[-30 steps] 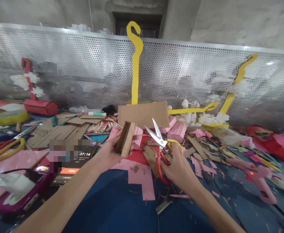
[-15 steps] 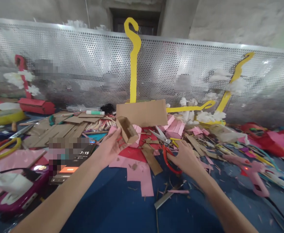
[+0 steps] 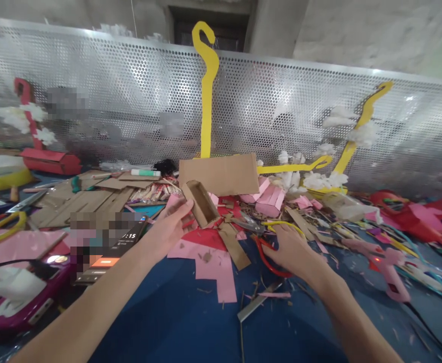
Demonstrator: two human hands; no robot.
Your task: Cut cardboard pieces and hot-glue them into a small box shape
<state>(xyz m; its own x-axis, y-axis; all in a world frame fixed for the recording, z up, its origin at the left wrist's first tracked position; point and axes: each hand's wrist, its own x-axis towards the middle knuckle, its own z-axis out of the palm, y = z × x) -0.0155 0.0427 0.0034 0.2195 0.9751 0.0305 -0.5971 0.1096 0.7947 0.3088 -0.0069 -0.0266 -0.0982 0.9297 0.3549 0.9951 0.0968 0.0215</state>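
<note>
In foreground, on blue tabletop [image 3: 160,322]: strewn w/ thin scraps, esp. to rt.
Metal strip [image 3: 256,305]: lying diag., pink sliver [image 3: 275,295] at upper end.
Purple power strip [image 3: 39,312]: at far lt., w/ white plug [image 3: 14,287] on top.
Phone [image 3: 124,247]: betw. power strip & left forearm; screen lit, partly pixelated.
Pink glue gun [image 3: 379,264]: lying at rt., small red light on, cord trailing to lower rt.
Pink sheet [image 3: 205,267]: flat, step-cut edge, red paper [image 3: 205,238] adjoining on far side.
Right hand [image 3: 289,247]: at handles of scissors [image 3: 257,228], fingers over yellow loop, thumb by red loop; gripping or only resting, can't tell.
Scissors blades: pointing lt., low among scraps; blurred, gap unclear.
Left hand [image 3: 173,222]: clamped on small cardboard box [image 3: 201,204], thumb at left edge, other fingers partly hidden.
Small cardboard box: tilted, hollow side facing viewer, above red paper, in front of cardboard panel [image 3: 218,174].
Pink paper boxes [image 3: 271,199]: just rt. of panel.
Red model [image 3: 50,161]: standing at back lt., w/ white puffs on upright.
Yellow hook [image 3: 206,101]: rising upright behind panel.
Perforated metal screen [image 3: 130,101]: spanning full width, concrete wall [image 3: 357,35] beyond.
</note>
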